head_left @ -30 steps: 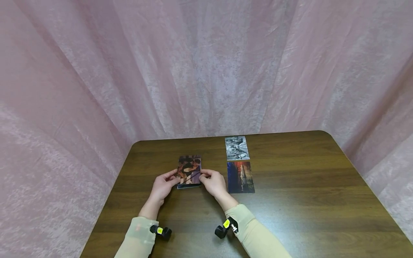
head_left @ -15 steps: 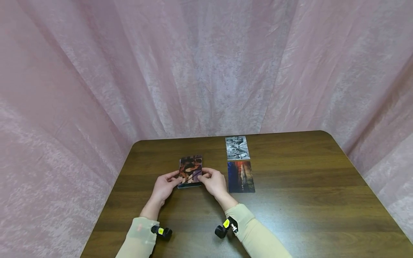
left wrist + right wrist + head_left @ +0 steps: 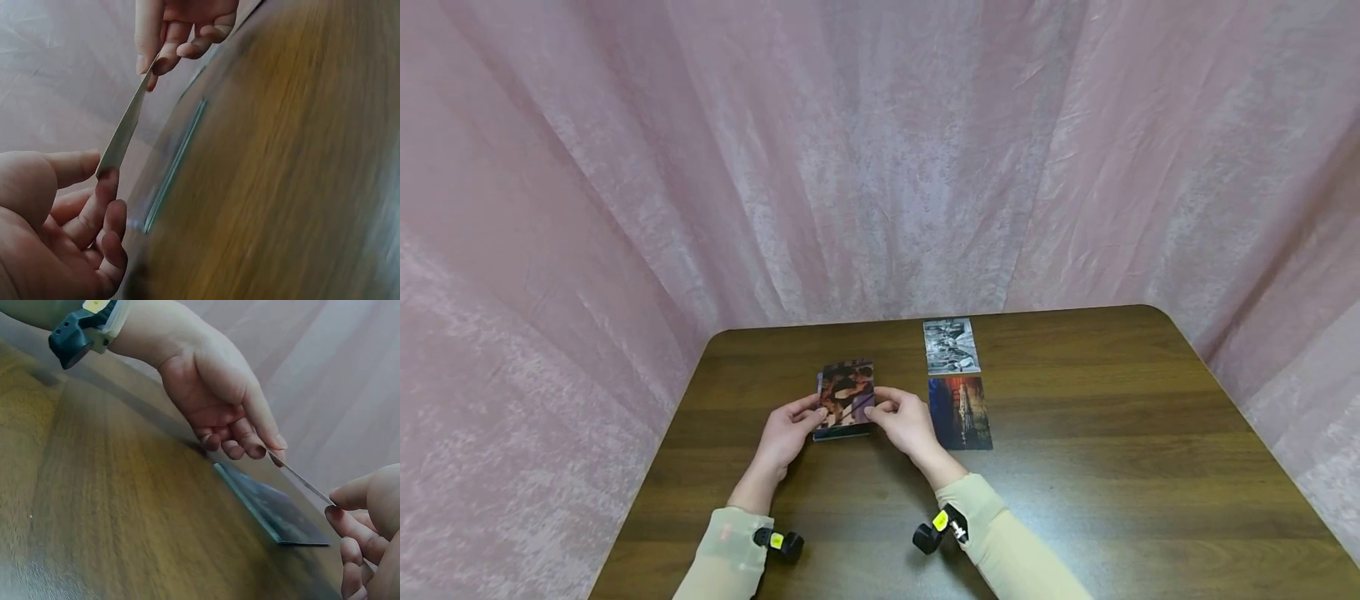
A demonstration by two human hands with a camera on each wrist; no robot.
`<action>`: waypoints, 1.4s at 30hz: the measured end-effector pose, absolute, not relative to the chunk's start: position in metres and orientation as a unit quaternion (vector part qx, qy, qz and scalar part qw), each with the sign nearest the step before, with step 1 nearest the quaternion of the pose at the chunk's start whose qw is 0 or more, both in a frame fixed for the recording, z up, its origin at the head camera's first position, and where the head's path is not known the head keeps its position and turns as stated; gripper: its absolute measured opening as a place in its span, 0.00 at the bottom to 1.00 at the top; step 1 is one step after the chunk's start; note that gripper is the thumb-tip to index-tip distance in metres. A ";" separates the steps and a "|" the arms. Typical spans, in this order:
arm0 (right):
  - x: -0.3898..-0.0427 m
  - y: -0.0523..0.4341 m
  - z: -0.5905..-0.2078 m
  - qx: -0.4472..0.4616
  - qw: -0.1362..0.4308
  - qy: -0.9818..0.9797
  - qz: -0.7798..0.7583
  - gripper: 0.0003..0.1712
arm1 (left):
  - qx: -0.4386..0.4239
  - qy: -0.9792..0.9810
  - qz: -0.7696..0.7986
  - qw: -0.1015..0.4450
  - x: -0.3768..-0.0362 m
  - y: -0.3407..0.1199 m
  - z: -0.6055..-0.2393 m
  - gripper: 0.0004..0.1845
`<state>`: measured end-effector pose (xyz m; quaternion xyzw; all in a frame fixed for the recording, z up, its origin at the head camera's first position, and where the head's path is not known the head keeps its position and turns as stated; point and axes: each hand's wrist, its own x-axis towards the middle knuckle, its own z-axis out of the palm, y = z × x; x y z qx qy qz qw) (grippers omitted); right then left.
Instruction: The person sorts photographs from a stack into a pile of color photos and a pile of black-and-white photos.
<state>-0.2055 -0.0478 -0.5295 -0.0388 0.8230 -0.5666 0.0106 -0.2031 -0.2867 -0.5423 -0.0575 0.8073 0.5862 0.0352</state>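
A picture postcard [image 3: 847, 393] with dark figures and a purple patch is held slightly above the table by both hands. My left hand [image 3: 786, 435] pinches its left edge between thumb and fingers, while my right hand [image 3: 904, 423] pinches the right edge. In the left wrist view the postcard [image 3: 127, 128] appears nearly edge-on. Beneath it, apart from it, a thin stack of postcards [image 3: 275, 509] lies on the table; from the head, only its near and left edges peek out.
To the right of the hands lie two more postcards: a black-and-white one [image 3: 951, 345] near the back edge, and a blue-and-orange one [image 3: 960, 413] just in front of it. The brown wooden table [image 3: 1112, 467] meets a pink curtain [image 3: 880, 167] behind.
Both hands have shifted a little to the right with the held postcard. More of the stack's left edge now shows beneath it. The two postcards on the right stay put.
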 end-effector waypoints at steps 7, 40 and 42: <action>-0.202 -0.021 -0.524 -0.022 0.005 0.819 -0.573 0.23 | -0.033 0.800 0.599 0.014 -0.200 -0.258 -0.535 0.22; -0.163 0.122 -0.536 0.030 -0.059 0.897 -0.437 0.18 | 0.093 0.848 0.518 0.057 -0.191 -0.120 -0.545 0.20; -0.162 0.124 -0.537 0.027 -0.061 0.901 -0.428 0.18 | 0.095 0.850 0.516 0.057 -0.191 -0.117 -0.545 0.20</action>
